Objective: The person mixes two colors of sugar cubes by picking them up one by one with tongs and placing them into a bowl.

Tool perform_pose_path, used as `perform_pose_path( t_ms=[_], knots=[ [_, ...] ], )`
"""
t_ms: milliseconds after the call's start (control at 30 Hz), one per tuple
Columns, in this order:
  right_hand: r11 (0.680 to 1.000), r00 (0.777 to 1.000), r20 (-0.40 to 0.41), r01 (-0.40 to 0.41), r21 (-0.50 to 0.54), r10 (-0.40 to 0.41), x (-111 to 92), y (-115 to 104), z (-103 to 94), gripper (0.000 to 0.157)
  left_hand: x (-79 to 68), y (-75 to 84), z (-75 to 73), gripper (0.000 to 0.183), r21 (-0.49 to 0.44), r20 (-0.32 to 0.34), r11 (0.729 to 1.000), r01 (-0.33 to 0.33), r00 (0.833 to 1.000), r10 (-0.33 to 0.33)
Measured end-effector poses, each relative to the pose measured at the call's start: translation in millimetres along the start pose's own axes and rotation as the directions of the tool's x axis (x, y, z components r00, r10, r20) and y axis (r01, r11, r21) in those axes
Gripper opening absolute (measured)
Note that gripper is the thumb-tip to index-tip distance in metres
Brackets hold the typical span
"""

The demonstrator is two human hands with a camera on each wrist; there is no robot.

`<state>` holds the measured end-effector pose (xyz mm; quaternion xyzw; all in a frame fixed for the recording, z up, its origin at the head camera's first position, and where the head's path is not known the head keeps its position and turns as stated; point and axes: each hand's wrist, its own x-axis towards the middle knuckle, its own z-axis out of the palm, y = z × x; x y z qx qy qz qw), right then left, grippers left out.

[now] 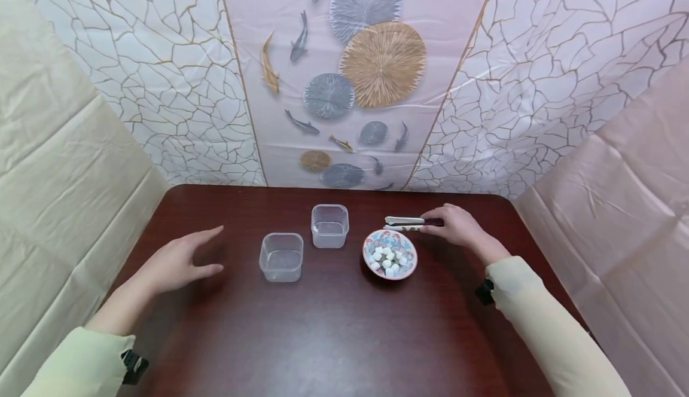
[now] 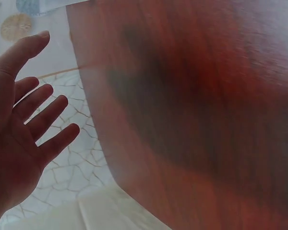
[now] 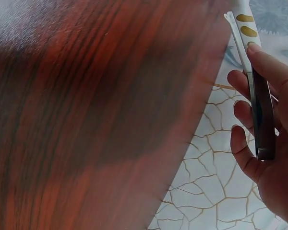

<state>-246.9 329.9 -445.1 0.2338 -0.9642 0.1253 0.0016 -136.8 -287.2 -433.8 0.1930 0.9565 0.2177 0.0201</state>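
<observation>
My right hand [image 1: 456, 223] holds a pair of tongs [image 1: 405, 220] between thumb and fingers, just behind and to the right of a patterned bowl [image 1: 411, 263]. In the right wrist view the tongs [image 3: 263, 115] show a dark handle end near the palm and pale arms, one with slots, standing slightly apart at the tips. Small white cubes [image 1: 387, 260] fill the bottom of the bowl. Over the table's left side my left hand [image 1: 174, 262] is held in the air, thumb and fingers spread with nothing in them; its palm [image 2: 14, 158] shows in the left wrist view.
Two clear plastic containers stand mid-table: a front left container [image 1: 282, 274] and a back right container [image 1: 329, 240], with the bowl to their right. The dark red wooden table [image 1: 323, 337] ends at a patterned backdrop [image 1: 334, 146]. Pale cloth [image 1: 619, 217] hangs at both sides.
</observation>
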Motion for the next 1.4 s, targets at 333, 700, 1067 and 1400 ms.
perform_pose_path(
  t_ms=[333, 700, 1067, 1400],
  knots=[
    [0.998, 0.999, 0.025, 0.034, -0.051, -0.032, 4, -7, 7.2, 0.033, -27.4, -12.7, 4.3, 0.083, 0.004, -0.028, 1.000, -0.002, 1.000, 0.002],
    [0.990, 0.995, -0.002, 0.099, -0.103, -0.100, 7, -6, 23.2, 0.028, -42.0, -20.3, 5.1, 0.084, -0.006, -0.016, 0.999, 0.031, 0.999, -0.031],
    [0.973, 0.988, -0.022, 0.145, -0.182, -0.152, 11, -8, 32.5, 0.025, -43.0, -21.2, 10.2, 0.084, -0.015, -0.017, 0.999, 0.032, 0.999, -0.032],
    [0.981, 0.995, -0.041, 0.080, -0.175, -0.088, 2, -7, 24.0, 0.048, -40.4, -18.7, 17.5, 0.085, -0.011, -0.033, 1.000, 0.012, 0.999, -0.012]
  ],
)
